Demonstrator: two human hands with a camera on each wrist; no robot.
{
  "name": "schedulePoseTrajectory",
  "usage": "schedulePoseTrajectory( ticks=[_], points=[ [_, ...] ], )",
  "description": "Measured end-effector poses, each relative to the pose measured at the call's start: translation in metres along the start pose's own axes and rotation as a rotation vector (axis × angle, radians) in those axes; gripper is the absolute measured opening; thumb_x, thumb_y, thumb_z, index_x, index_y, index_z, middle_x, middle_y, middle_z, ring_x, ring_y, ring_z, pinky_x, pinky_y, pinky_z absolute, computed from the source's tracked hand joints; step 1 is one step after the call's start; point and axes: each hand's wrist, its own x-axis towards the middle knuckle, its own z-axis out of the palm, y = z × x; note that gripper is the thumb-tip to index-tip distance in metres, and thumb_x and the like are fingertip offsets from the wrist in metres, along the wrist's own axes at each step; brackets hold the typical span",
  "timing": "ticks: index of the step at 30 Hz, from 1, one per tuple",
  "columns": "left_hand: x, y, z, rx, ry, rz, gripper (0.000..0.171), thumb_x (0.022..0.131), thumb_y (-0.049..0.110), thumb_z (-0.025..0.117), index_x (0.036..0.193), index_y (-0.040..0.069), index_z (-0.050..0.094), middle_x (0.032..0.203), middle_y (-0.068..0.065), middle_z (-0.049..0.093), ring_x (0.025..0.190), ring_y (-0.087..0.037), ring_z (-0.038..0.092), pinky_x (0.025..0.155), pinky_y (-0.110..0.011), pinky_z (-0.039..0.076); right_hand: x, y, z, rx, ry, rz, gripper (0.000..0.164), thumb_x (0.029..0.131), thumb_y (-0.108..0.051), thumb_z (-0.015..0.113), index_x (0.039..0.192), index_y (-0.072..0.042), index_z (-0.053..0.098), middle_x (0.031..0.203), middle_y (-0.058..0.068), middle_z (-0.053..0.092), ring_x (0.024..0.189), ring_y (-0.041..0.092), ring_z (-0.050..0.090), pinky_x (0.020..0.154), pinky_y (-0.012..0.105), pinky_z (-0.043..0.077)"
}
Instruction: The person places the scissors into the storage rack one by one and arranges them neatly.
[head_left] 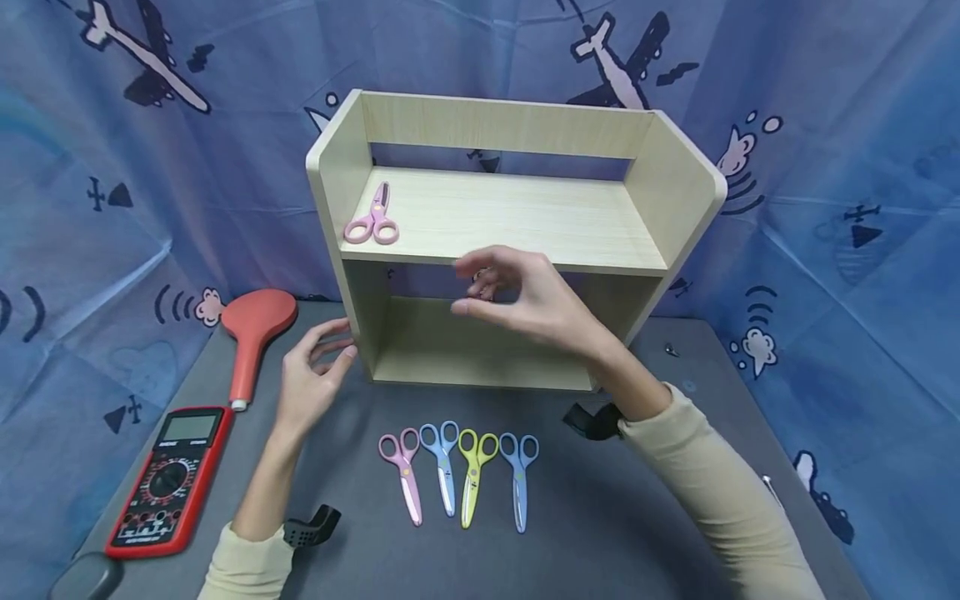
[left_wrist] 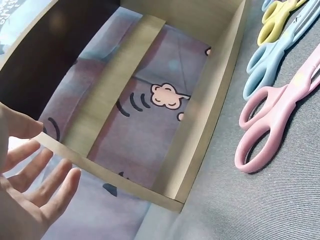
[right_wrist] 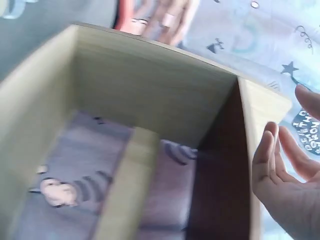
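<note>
A pale wooden two-tier shelf [head_left: 487, 325] stands on the grey table. On its upper board, at the left end, lies a pair of pink scissors [head_left: 378, 210]. My left hand [head_left: 307, 383] is at the shelf's left side panel, fingertips right by its edge, fingers loosely bent. In front of the upper board's front edge, my right hand [head_left: 536, 296] hovers with thumb and fingers apart and nothing between them. Below the shelf, a row of scissors lies handles toward it: pink [head_left: 407, 477], blue [head_left: 446, 475], yellow [head_left: 472, 479] and another blue pair [head_left: 519, 483].
Left of the shelf are a red paddle-shaped object [head_left: 251, 342] and a red-and-black multimeter [head_left: 171, 483]. A dark rounded object [head_left: 86, 577] sits at the near left corner. Blue printed cloth [head_left: 847, 250] hangs behind and at both sides. A small metal piece [head_left: 671, 350] lies right of the shelf.
</note>
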Motion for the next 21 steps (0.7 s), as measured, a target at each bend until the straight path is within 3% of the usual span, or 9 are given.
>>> schedulePoseTrajectory(
  ticks=[7, 12, 16, 21],
  points=[
    [0.0, 0.002, 0.002, 0.012, -0.001, -0.003, 0.042, 0.103, 0.004, 0.072, 0.144, 0.002, 0.066, 0.144, -0.021, 0.068, 0.12, -0.015, 0.071, 0.085, -0.011, 0.058, -0.07, 0.06, 0.003, 0.035, -0.173, 0.094, 0.042, 0.093, -0.01, 0.086, 0.132, -0.006, 0.073, 0.121, 0.008, 0.078, 0.1, 0.018, 0.072, 0.09, 0.026, 0.06],
    [-0.001, 0.002, 0.003, 0.013, -0.008, -0.008, 0.043, 0.103, 0.005, 0.072, 0.145, 0.003, 0.065, 0.144, -0.021, 0.068, 0.122, -0.02, 0.071, 0.085, -0.012, 0.058, -0.111, 0.115, 0.019, 0.073, -0.311, 0.184, 0.044, 0.094, -0.016, 0.085, 0.135, -0.003, 0.071, 0.124, 0.014, 0.076, 0.107, 0.033, 0.072, 0.095, 0.037, 0.064],
    [0.0, 0.002, 0.004, 0.008, -0.001, -0.013, 0.043, 0.103, 0.004, 0.072, 0.145, 0.004, 0.066, 0.144, -0.02, 0.068, 0.123, -0.026, 0.071, 0.085, -0.013, 0.058, -0.132, 0.148, 0.032, 0.096, -0.403, 0.239, 0.052, 0.095, -0.016, 0.085, 0.14, 0.001, 0.066, 0.134, 0.022, 0.071, 0.116, 0.042, 0.068, 0.1, 0.044, 0.062],
    [0.0, 0.002, 0.002, 0.01, 0.008, -0.015, 0.042, 0.103, 0.004, 0.072, 0.144, 0.004, 0.066, 0.143, -0.02, 0.069, 0.122, -0.024, 0.071, 0.085, -0.013, 0.059, -0.142, 0.172, 0.047, 0.052, -0.457, 0.261, 0.055, 0.093, -0.016, 0.087, 0.142, -0.003, 0.066, 0.139, 0.016, 0.069, 0.12, 0.03, 0.066, 0.101, 0.037, 0.059]
  ],
)
